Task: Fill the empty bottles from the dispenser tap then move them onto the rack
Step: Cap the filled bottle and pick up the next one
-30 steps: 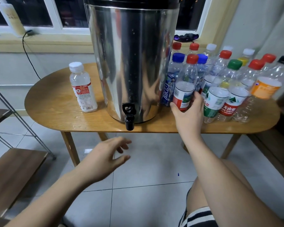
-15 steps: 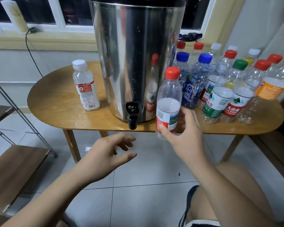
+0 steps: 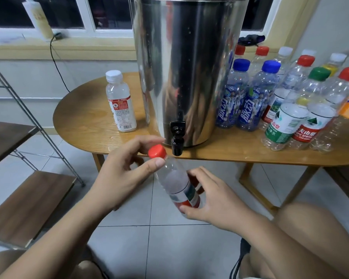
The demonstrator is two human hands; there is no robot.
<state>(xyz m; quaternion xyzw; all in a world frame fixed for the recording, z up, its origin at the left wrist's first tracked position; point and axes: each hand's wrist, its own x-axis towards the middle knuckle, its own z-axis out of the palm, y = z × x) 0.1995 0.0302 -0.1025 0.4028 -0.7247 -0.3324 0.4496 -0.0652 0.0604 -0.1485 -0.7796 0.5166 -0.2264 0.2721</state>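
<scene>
Red-capped bottle [image 3: 176,183] lifted off table [image 3: 85,117]; blue-capped bottles [image 3: 249,109] read 脉动

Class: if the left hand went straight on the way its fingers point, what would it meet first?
The red cap, already between the left hand's forefinger and thumb; past it, probably the black tap.

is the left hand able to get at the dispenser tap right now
Probably yes, once it lets go: the tap sticks out past the table edge just beyond the left hand, nothing between them. That hand pinches the red cap of the bottle the right hand holds.
</scene>
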